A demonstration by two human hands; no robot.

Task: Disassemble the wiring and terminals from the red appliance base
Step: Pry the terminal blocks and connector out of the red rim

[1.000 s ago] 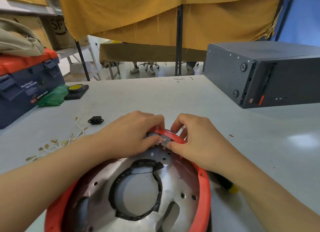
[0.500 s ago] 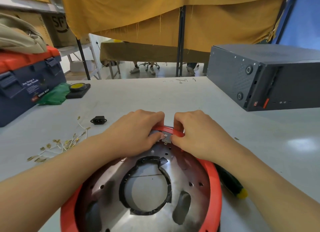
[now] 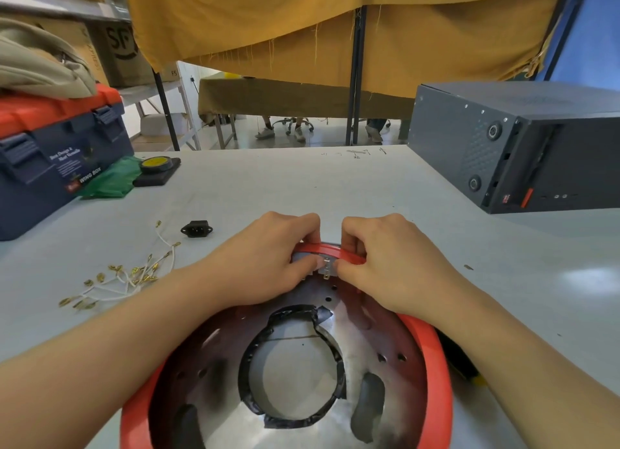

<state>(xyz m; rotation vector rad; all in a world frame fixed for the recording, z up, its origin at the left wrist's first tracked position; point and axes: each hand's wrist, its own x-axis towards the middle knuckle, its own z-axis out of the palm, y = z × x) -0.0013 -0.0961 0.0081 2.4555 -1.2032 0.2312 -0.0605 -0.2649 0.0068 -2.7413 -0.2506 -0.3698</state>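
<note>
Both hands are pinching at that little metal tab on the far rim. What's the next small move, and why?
Probably wiggle the metal tab inward, off the red base. Both the left hand and right hand already pinch it, and it looks still seated; the pulled wires lie aside.

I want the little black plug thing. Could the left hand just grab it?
Probably yes. The black plug socket lies alone on bare table, just left of the left hand, nothing between them. But that hand is busy at the red base, so it must let go first.
</note>
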